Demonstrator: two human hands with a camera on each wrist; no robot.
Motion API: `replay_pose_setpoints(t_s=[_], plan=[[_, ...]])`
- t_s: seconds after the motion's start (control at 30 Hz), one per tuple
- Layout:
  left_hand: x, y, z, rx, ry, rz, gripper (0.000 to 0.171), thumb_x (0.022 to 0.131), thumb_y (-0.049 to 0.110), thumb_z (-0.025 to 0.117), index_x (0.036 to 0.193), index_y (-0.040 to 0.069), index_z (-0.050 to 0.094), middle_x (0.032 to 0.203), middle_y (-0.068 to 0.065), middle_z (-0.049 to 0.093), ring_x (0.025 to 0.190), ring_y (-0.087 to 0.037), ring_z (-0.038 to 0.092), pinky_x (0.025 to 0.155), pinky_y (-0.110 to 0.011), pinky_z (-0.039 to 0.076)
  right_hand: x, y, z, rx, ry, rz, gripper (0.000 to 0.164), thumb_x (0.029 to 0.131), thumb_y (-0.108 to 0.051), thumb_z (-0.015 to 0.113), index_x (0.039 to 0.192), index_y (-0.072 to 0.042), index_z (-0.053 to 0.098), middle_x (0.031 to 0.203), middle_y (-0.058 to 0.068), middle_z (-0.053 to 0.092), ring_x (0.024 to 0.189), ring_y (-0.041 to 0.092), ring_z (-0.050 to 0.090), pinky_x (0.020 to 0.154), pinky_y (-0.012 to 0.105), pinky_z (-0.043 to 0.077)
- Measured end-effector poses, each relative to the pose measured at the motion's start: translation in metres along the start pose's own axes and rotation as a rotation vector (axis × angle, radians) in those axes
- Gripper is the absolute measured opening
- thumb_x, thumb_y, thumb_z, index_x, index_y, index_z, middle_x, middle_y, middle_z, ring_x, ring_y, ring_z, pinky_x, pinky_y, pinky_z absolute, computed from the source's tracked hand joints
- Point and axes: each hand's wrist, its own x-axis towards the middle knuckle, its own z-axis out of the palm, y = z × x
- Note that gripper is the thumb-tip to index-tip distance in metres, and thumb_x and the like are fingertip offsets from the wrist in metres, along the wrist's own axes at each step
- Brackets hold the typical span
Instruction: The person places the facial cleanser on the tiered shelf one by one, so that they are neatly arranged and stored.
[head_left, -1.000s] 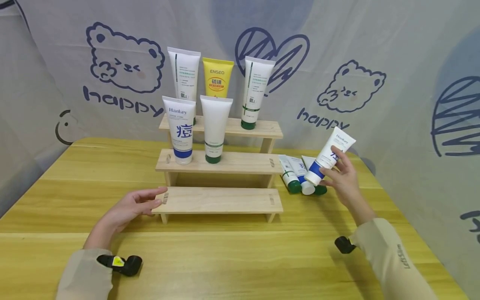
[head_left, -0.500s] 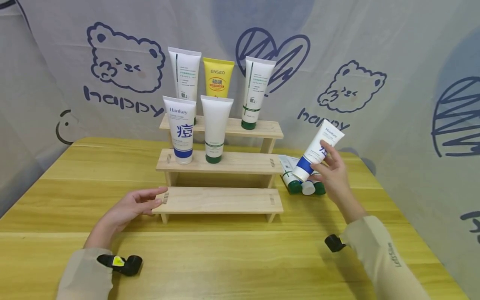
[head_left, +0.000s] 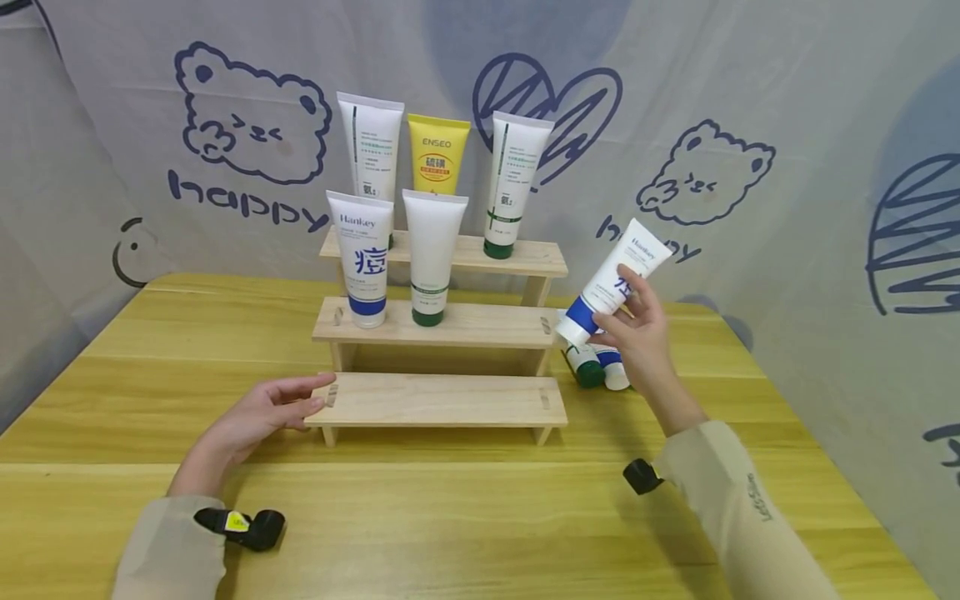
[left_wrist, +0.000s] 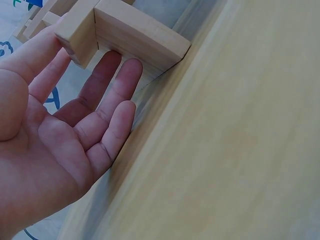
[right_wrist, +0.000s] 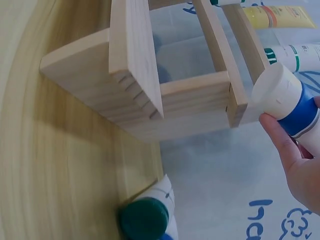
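Note:
My right hand grips a white squeeze tube with a blue band, held tilted in the air by the right end of the wooden display stand. The right wrist view shows its white cap turned toward the stand. At the stand's lowest step, my left hand holds the left end, thumb and index finger at the board. Seen from the left wrist, the other fingers reach loosely under that board. On the middle step stand a Hankey tube and a white tube with a green cap.
Two white green-capped tubes and a yellow ENSEO tube stand on the top step. More tubes lie on the wooden table right of the stand, partly behind my right hand. A printed cloth hangs behind.
My right hand has carried the blue-banded squeeze tube leftward and slightly up, from over the lying tubes toward the stand. The left hand has stayed at the lowest step.

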Motion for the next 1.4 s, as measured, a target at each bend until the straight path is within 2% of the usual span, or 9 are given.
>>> replay_pose_setpoints(t_s=[0.27, 0.47, 0.73, 0.93, 1.13, 1.27, 1.4], plan=[[0.001, -0.001, 0.000, -0.002, -0.007, 0.004, 0.049, 0.090, 0.022, 0.056, 0.130, -0.002, 0.042, 0.132, -0.022, 0.036, 0.092, -0.019, 0.047, 0.073, -0.032, 0.047, 0.005, 0.001, 0.023, -0.002, 0.001, -0.048, 0.066, 0.080, 0.017, 0.050, 0.135, -0.015, 0.035, 0.130, 0.017, 0.037, 0.100, 0.025, 0.052, 0.065, 0.031, 0.052], [0.001, 0.000, 0.000, -0.001, -0.007, 0.002, 0.050, 0.090, 0.022, 0.056, 0.130, -0.002, 0.042, 0.132, -0.023, 0.036, 0.091, -0.020, 0.047, 0.072, -0.032, 0.047, 0.009, 0.006, 0.036, -0.002, -0.040, -0.110, 0.064, 0.080, 0.017, 0.051, 0.134, -0.012, 0.035, 0.129, 0.015, 0.039, 0.103, 0.028, 0.051, 0.066, 0.030, 0.051], [0.001, 0.000, -0.001, 0.000, -0.007, 0.000, 0.050, 0.089, 0.023, 0.056, 0.131, -0.002, 0.042, 0.132, -0.023, 0.036, 0.092, -0.020, 0.047, 0.073, -0.032, 0.047, 0.014, 0.009, 0.053, -0.085, -0.083, -0.189, 0.061, 0.080, 0.014, 0.053, 0.133, -0.009, 0.036, 0.132, 0.010, 0.038, 0.108, 0.028, 0.047, 0.077, 0.034, 0.048], [0.001, 0.000, -0.001, -0.002, -0.013, 0.013, 0.050, 0.090, 0.022, 0.056, 0.130, -0.003, 0.041, 0.134, -0.023, 0.034, 0.093, -0.019, 0.047, 0.073, -0.032, 0.047, 0.018, 0.011, 0.065, -0.157, -0.147, -0.244, 0.059, 0.080, 0.014, 0.055, 0.132, -0.005, 0.036, 0.132, 0.009, 0.037, 0.109, 0.027, 0.047, 0.084, 0.036, 0.045], [0.001, -0.001, -0.001, -0.006, -0.018, 0.024, 0.049, 0.090, 0.020, 0.055, 0.130, -0.003, 0.041, 0.134, -0.023, 0.034, 0.093, -0.018, 0.048, 0.072, -0.031, 0.047, 0.022, 0.013, 0.074, -0.197, -0.186, -0.299, 0.056, 0.079, 0.014, 0.057, 0.130, -0.001, 0.039, 0.131, 0.011, 0.039, 0.109, 0.028, 0.048, 0.080, 0.040, 0.046], [0.001, -0.001, -0.001, -0.006, -0.019, 0.024, 0.049, 0.090, 0.020, 0.055, 0.131, -0.003, 0.041, 0.134, -0.023, 0.035, 0.094, -0.017, 0.048, 0.072, -0.032, 0.047, 0.024, 0.012, 0.080, -0.249, -0.211, -0.305, 0.056, 0.079, 0.014, 0.058, 0.129, -0.002, 0.041, 0.131, 0.012, 0.039, 0.110, 0.028, 0.047, 0.081, 0.042, 0.046], [0.001, -0.002, -0.001, -0.010, -0.022, 0.026, 0.049, 0.090, 0.020, 0.055, 0.130, -0.004, 0.041, 0.133, -0.023, 0.035, 0.094, -0.017, 0.049, 0.073, -0.032, 0.047, 0.021, 0.005, 0.088, -0.291, -0.246, -0.330, 0.054, 0.077, 0.017, 0.056, 0.127, 0.004, 0.040, 0.131, 0.018, 0.037, 0.111, 0.033, 0.045, 0.079, 0.042, 0.047]])
